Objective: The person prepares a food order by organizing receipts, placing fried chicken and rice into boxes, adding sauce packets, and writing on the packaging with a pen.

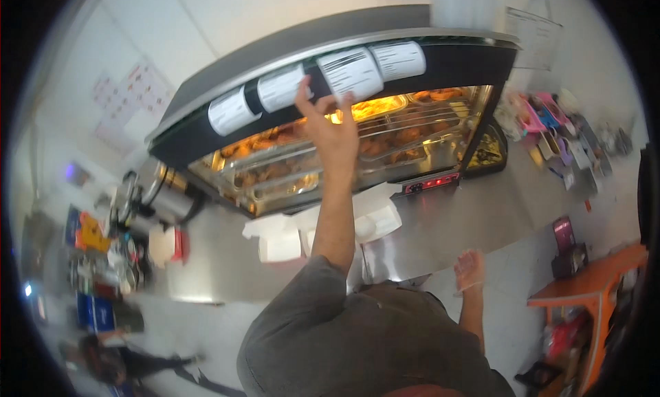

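My left hand (330, 121) is raised to the front of a heated glass food display cabinet (474, 62), its fingers at the printed paper slips along the top edge. One finger overlaps a slip (281, 90); another touches or nearly touches the lower edge of a larger slip (350, 72). Whether it pinches that slip cannot be told. Behind the glass, trays of fried food (379, 108) glow under warm light. Below my forearm stand open white cardboard boxes (281, 242) on the steel counter (221, 278). My right hand (469, 270), in a clear glove, hangs beside the counter, apparently empty, fingers partly curled.
At the left are a red-and-white open box (167, 245), a metal pot (170, 196) and assorted containers. Pink and blue baskets (539, 111) hold utensils at the right. An orange table (582, 288) stands lower right. Another person (111, 361) is at the lower left.
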A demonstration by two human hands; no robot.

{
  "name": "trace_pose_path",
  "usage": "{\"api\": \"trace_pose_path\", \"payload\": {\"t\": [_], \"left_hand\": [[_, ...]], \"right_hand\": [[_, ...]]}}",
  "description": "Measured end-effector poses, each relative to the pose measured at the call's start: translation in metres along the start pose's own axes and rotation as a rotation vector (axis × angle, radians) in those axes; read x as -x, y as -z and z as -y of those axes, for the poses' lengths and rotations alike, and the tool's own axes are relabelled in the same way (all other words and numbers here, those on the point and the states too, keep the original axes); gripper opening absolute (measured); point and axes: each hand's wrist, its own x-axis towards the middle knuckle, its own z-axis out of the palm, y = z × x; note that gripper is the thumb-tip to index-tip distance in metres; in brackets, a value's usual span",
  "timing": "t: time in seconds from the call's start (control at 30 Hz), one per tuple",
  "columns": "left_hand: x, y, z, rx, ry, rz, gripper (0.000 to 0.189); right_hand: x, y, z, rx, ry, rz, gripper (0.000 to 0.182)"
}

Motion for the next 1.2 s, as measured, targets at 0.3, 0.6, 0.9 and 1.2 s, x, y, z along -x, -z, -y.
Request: {"api": "trace_pose_path", "payload": {"t": [0.3,0.6,0.9,1.2], "left_hand": [[0.087,0.067,0.024,0.001,-0.071,0.226,0.007],[0.102,0.304,0.243,-0.902,0.405,-0.172,0.045],[0.086,0.292,0.255,-0.64,0.347,-0.043,0.057],[0.088,0.269,0.221,-0.16,0.507,0.356,0.064]], "right_hand": [[-0.047,-0.049,-0.043,0.521,-0.405,0.325,0.031],[-0.09,-0.176,-0.101,0.657,-0.322,0.495,0.033],[0.007,-0.215,-0.242,1.228,0.14,0.81,0.031],[0.036,-0.34,-0.324,1.666,0.945,1.279,0.021]]}}
